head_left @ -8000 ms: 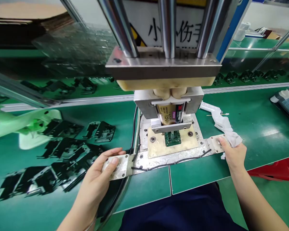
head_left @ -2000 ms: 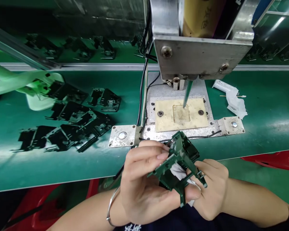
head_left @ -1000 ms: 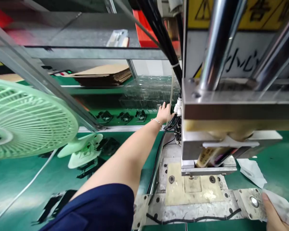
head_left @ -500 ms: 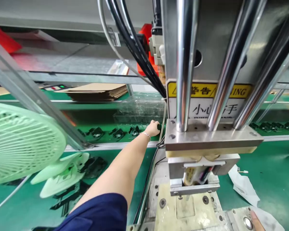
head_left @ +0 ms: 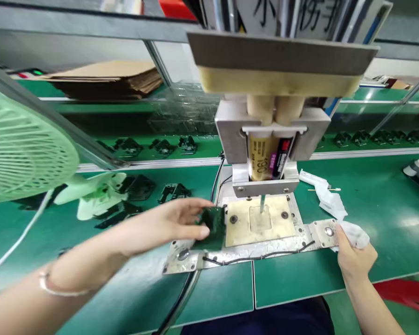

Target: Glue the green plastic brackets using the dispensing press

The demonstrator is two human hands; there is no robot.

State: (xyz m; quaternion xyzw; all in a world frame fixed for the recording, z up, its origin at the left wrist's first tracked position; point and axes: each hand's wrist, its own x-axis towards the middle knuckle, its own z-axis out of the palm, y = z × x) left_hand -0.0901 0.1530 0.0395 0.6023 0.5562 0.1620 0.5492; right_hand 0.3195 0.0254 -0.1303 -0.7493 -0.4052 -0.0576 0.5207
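Note:
My left hand (head_left: 181,221) is closed on the edge of a dark, flat, squarish plastic part (head_left: 214,230), thumb on the near side. It holds the part just left of the cream fixture plate (head_left: 237,232), over the metal base. The fixture plate has a shallow square recess. Above that recess hangs the thin nozzle (head_left: 262,204) of a two-barrel glue cartridge (head_left: 260,158), clamped in the press head. My right hand (head_left: 356,256) is closed round a crumpled white wipe (head_left: 354,235), beside the round metal button (head_left: 328,231) on the right of the base.
A green fan (head_left: 28,144) stands at the left, with black parts (head_left: 139,187) near it. Several black parts (head_left: 162,148) line the green strip behind. Cardboard sheets (head_left: 104,79) and clear trays (head_left: 185,109) are further back. A cotton swab (head_left: 331,189) lies at right.
My left hand has come back from the rear strip to beside the fixture plate, with a dark part in it. The view has tilted down, and my right hand with the wipe now shows.

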